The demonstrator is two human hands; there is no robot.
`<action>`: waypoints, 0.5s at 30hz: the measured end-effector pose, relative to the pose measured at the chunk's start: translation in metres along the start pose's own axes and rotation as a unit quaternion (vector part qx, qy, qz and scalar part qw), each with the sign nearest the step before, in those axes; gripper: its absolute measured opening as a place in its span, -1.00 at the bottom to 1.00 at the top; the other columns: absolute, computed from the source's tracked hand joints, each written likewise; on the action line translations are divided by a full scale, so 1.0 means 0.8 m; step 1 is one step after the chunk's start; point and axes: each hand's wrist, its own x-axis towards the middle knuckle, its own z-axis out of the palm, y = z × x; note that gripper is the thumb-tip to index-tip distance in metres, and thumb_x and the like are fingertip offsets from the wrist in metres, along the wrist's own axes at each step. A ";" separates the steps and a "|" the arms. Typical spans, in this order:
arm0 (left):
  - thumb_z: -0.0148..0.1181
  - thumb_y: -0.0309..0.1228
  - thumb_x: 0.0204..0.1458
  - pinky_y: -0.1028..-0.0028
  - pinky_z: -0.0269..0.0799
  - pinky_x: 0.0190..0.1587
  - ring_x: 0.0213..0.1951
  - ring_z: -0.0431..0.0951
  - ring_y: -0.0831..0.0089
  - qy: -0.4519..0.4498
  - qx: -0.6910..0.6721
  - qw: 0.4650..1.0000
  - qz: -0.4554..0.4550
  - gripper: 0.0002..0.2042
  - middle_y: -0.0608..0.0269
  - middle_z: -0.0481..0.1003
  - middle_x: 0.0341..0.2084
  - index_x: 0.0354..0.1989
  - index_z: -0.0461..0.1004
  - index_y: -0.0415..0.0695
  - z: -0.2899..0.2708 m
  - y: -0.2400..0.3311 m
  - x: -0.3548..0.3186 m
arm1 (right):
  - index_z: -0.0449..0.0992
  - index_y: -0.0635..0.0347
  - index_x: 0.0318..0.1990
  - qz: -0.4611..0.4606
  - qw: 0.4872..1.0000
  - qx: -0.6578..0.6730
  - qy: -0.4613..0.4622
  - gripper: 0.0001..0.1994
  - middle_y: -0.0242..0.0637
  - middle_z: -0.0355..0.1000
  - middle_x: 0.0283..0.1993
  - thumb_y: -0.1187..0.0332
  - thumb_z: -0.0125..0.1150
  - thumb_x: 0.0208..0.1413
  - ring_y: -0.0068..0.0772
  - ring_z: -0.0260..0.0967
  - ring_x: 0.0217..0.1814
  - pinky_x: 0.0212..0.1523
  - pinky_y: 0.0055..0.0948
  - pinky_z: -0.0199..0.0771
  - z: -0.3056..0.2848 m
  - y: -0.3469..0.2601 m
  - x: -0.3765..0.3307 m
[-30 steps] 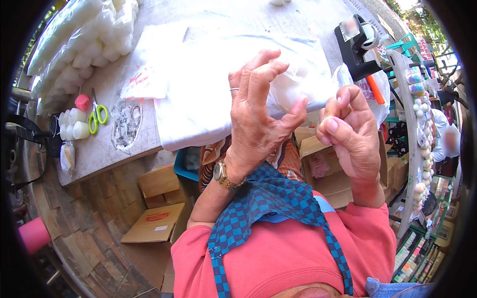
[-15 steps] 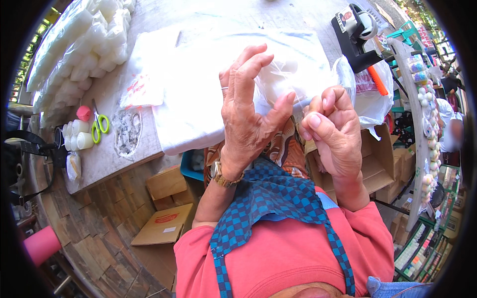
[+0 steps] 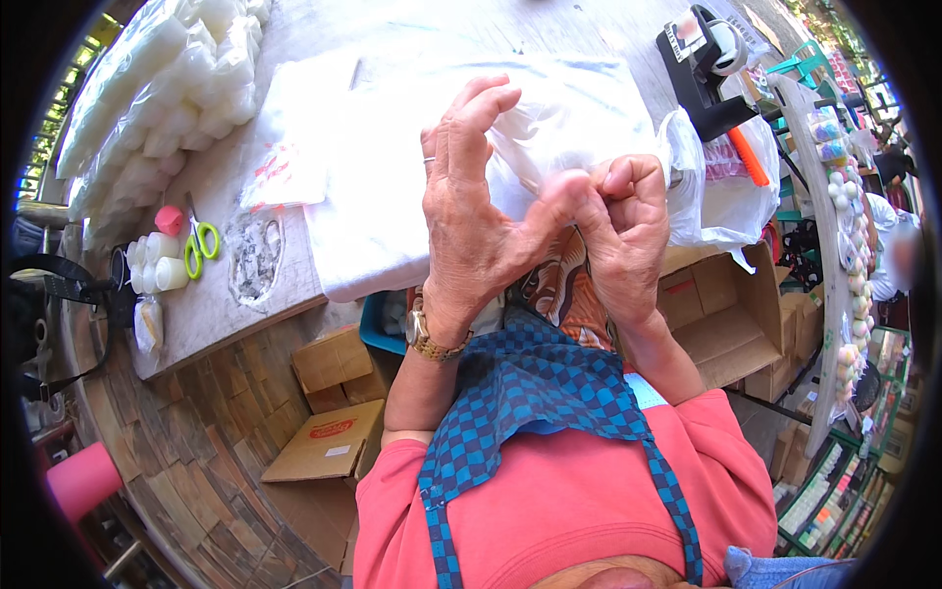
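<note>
A grey work table (image 3: 245, 294) fills the upper half of the frame, over a paved floor with open cardboard boxes (image 3: 329, 442) at lower centre. On it lie a white cloth (image 3: 392, 196), stacked white cups in plastic sleeves (image 3: 147, 118) at upper left, green-handled scissors (image 3: 201, 245) at left, and a black tape dispenser (image 3: 702, 69) at upper right.

At centre, both hands are raised close in front of the person. The left hand (image 3: 471, 226) has its fingers spread and curled, its thumb pressed against the right hand (image 3: 623, 231), which is closed into a tight pinch. Between them sits a thin clear plastic bag (image 3: 579, 137), its film bunched where thumb and fingers meet; whether the left hand grips it cannot be told.

The step in hand looks like working the bag's mouth, opening or twisting it. The next move likely calls for fine fingertip rubbing to part or gather the film without tearing it.
</note>
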 end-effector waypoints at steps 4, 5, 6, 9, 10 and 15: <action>0.47 -0.30 -0.15 0.25 0.33 0.20 0.19 0.38 0.14 -0.022 0.103 0.993 0.050 -0.30 0.02 0.36 0.16 0.21 0.27 -0.12 -0.014 -0.004 0.009 | 0.24 0.15 -0.21 0.000 1.000 -0.023 -0.003 -0.78 -0.46 0.34 -0.32 0.55 0.22 0.21 -0.78 0.27 -0.30 -0.29 -0.73 0.36 0.005 0.005 0.005; 0.48 -0.30 -0.16 0.27 0.31 0.21 0.18 0.38 0.13 -0.026 0.107 0.993 0.036 -0.29 0.02 0.36 0.15 0.20 0.26 -0.13 -0.017 -0.003 0.011 | 0.25 0.16 -0.24 0.010 0.999 -0.030 -0.003 -0.78 -0.49 0.33 -0.35 0.52 0.25 0.20 -0.78 0.25 -0.33 -0.32 -0.72 0.34 0.006 0.006 0.007; 0.48 -0.30 -0.17 0.28 0.29 0.22 0.17 0.39 0.12 -0.030 0.109 0.993 0.022 -0.28 0.02 0.37 0.14 0.20 0.26 -0.14 -0.019 -0.002 0.012 | 0.27 0.16 -0.28 0.020 0.999 -0.039 -0.002 -0.78 -0.51 0.32 -0.38 0.49 0.27 0.19 -0.79 0.23 -0.36 -0.35 -0.72 0.32 0.007 0.006 0.008; 0.50 -0.31 -0.20 0.27 0.29 0.23 0.17 0.39 0.14 -0.037 0.108 0.993 0.031 -0.27 0.03 0.36 0.14 0.19 0.27 -0.14 -0.023 -0.005 0.014 | 0.30 0.17 -0.35 0.037 0.993 -0.108 -0.008 -0.75 -0.57 0.27 -0.46 0.41 0.33 0.16 -0.79 0.15 -0.42 -0.44 -0.71 0.25 -0.002 0.028 0.014; 0.51 -0.33 -0.21 0.27 0.30 0.22 0.17 0.39 0.14 -0.035 0.097 0.994 0.031 -0.26 0.03 0.36 0.14 0.19 0.27 -0.14 -0.022 -0.007 0.015 | 0.31 0.17 -0.37 0.040 0.989 -0.139 -0.011 -0.74 -0.58 0.25 -0.48 0.38 0.35 0.15 -0.80 0.12 -0.44 -0.46 -0.70 0.22 -0.006 0.036 0.016; 0.53 -0.39 -0.25 0.24 0.31 0.23 0.19 0.37 0.16 -0.029 0.100 0.993 0.048 -0.23 0.03 0.34 0.15 0.21 0.26 -0.10 -0.008 -0.005 0.015 | 0.33 0.15 -0.34 0.069 0.995 -0.072 -0.014 -0.73 -0.61 0.21 -0.46 0.33 0.39 0.13 -0.80 0.09 -0.42 -0.44 -0.72 0.18 -0.012 0.041 0.016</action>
